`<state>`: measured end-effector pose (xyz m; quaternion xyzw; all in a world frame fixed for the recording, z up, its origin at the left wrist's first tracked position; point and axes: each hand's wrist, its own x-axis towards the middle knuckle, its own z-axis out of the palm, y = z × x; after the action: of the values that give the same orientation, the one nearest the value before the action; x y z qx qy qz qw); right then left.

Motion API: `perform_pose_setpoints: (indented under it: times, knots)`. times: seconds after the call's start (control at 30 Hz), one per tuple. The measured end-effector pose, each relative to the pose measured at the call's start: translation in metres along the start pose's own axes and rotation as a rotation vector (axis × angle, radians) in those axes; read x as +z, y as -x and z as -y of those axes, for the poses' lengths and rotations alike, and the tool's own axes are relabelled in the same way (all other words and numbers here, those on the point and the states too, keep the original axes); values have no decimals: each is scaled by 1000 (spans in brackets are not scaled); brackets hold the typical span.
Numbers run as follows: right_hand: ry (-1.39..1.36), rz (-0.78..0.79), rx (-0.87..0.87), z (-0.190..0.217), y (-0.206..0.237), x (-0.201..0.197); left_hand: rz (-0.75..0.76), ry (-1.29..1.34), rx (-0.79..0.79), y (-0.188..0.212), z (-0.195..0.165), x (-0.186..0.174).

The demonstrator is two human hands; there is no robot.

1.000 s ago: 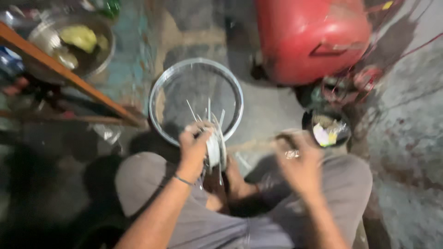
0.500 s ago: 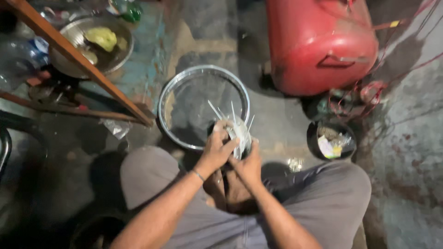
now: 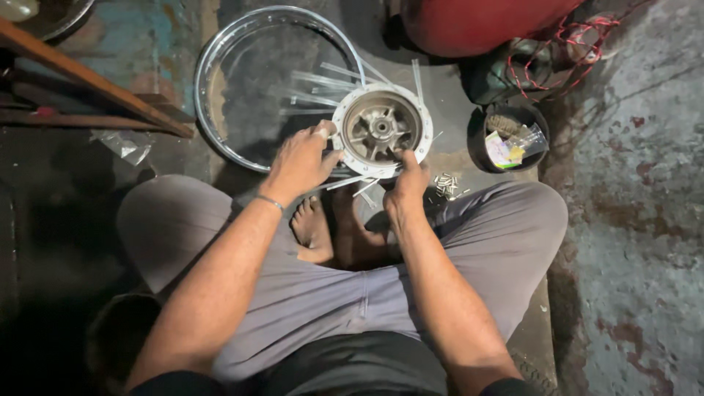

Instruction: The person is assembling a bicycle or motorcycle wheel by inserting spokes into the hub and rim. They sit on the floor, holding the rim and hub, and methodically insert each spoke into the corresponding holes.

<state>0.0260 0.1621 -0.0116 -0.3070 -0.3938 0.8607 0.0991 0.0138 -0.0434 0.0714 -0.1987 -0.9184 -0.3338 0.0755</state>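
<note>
hub [image 3: 381, 130] gripped by left hand [image 3: 299, 160], right hand [image 3: 408, 185] pinching its lower edge | several spokes [image 3: 323, 79] seated | rim [image 3: 220, 66] lay unlaced | nipples [image 3: 445, 185] unused

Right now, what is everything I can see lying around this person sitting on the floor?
wheel hub: one, silvery grey, held over the floor in front of the feet, spokes sticking out of it
wheel rim: one, shiny metal, flat on the floor behind the hub
spoke nipples: small heap, silver, on the floor by the right knee
black tub: one, holding papers and small bits, right of the hub
red tank: one, top edge
red cord: tangled, beside the tank
wooden bar: one, brown, upper left
metal bowl: one, top left corner
left hand: grips the hub's left edge
right hand: fingers at the hub's lower edge
</note>
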Motion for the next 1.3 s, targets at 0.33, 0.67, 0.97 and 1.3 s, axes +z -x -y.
perform_pose_setpoints:
  times: [0.33,0.67,0.97,1.3]
  knots:
    - [-202,138,272,7,-7,-6,-81,329,-211,-6,10,-9]
    - [-183,236,285,9,2,-6,-17,489,-526,7,26,21]
    - [-96,293,316,-7,7,-13,-54,1034,-324,12,-5,22]
    - [68,499,32,-6,22,3,-48,620,-440,7,9,-5]
